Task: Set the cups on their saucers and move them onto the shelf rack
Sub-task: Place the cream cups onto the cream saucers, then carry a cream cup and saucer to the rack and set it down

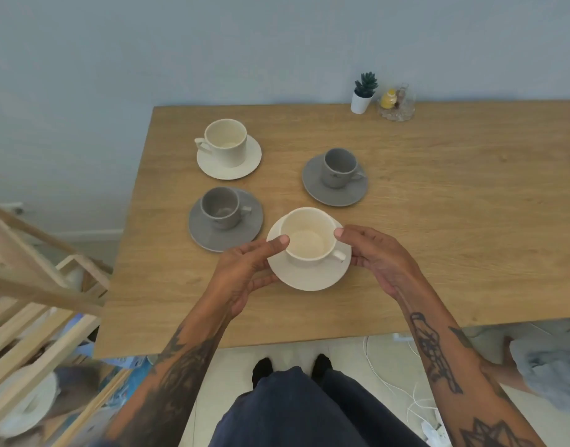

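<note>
A cream cup (308, 237) stands on a cream saucer (309, 279) near the table's front. My left hand (245, 272) grips the saucer's left edge, thumb against the cup's rim. My right hand (374, 259) holds the saucer's right edge, thumb on the rim by the handle. Behind it, a grey cup (220, 207) sits on a grey saucer (212, 235). Another grey cup (338, 167) rests on a grey saucer (316, 182), and a second cream cup (225, 143) on a cream saucer (254, 156). The wooden shelf rack (35, 301) is at the left.
The wooden table (438, 237) carries a small potted plant (362, 93) and a glass jar (398, 103) at its back edge. White plates (25, 404) lie low in the rack. Cables (406, 391) trail on the floor at the right, beside grey cloth (548, 372).
</note>
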